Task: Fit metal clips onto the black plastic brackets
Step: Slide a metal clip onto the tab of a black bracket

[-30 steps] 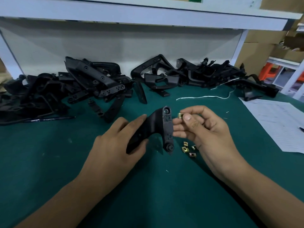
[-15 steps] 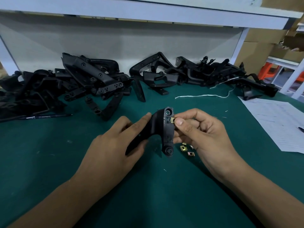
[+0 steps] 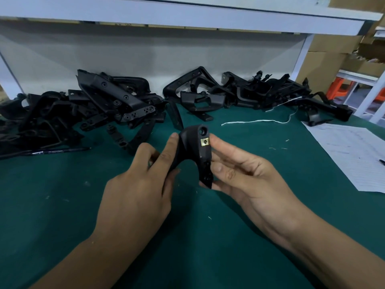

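Clip [image 3: 204, 141] now seated on bracket [image 3: 193, 151], both hands [image 3: 133, 197] [image 3: 248, 176] gripping it, green mat [image 3: 62, 205], white shelf [image 3: 187, 15] behind

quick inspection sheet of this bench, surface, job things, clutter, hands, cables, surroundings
Surface: green mat, small white flecks.
Job's things: black bracket held up, one brass clip seated near its top; bracket piles at the back.
Clutter: pen, white string, paper sheet.
Hands: left hand grips the bracket's arm; right hand holds its clip side.
Cables: nothing seen.
Surroundings: white shelf, cardboard boxes.
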Demonstrator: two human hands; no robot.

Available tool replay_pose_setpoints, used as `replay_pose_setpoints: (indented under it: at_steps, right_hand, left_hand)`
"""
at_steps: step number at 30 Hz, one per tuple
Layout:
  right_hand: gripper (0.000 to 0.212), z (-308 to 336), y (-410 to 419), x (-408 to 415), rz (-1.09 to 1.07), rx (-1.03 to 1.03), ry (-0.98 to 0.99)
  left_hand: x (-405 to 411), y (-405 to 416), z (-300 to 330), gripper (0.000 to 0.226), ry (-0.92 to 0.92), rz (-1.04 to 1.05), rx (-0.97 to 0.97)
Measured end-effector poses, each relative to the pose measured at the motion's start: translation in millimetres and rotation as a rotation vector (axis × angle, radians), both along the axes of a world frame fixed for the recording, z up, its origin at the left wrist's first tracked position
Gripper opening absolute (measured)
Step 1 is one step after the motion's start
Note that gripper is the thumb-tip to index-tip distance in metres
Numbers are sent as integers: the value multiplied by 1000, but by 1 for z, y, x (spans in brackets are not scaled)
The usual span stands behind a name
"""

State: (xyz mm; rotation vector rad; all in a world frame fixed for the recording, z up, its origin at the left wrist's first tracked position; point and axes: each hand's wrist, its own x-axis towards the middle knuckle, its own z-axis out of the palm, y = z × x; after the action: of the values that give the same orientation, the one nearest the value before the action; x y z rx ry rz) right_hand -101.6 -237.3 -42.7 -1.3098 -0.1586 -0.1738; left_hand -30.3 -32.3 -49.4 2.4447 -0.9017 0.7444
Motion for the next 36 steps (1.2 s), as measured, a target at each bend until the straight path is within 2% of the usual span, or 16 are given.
replay_pose_setpoints:
  at_steps: [3, 6, 8, 10, 13, 18, 20, 27, 29, 31, 33, 36]
  right_hand:
    - [56, 1, -3, -1, 16, -77, 14]
    - [47, 5, -9, 2, 4, -188, -5]
    - [41, 6, -17, 4, -167, -327, -48]
    - [34, 6, -31, 6, -432, -591, -81]
    - [22, 5, -61, 6, -678, -897, -7]
    - [10, 6, -88, 2, -643, -1244, 178]
    - [2, 8, -88, 2, -614, -1292, 222]
    - [14, 8, -83, 1, -534, -1241, 220]
    - [14, 5, -79, 3, -491, -1060, 184]
    - [9, 3, -69, 6, -407, -747, 114]
    - [18, 1, -59, 7, -341, -487, 48]
    - [21, -1, -48, 8, -303, -271, 33]
  left_hand:
    - [1, 0, -2, 62, 57, 24, 6]
    - [2, -1, -4, 62, 139, 43, -15]
    - [4, 0, -5, 63, 174, 42, -27]
    - [5, 1, -6, 63, 198, 46, -44]
    - [5, 1, -6, 64, 237, 74, -63]
    - [4, 1, -4, 63, 258, 101, -45]
    - [4, 0, -4, 62, 262, 106, -39]
    - [6, 0, -6, 61, 273, 110, -27]
    - [6, 0, -5, 61, 277, 105, -32]
    - [5, 0, -4, 61, 279, 95, -37]
    - [4, 1, -4, 61, 279, 78, -35]
    - [4, 1, -3, 60, 274, 59, -44]
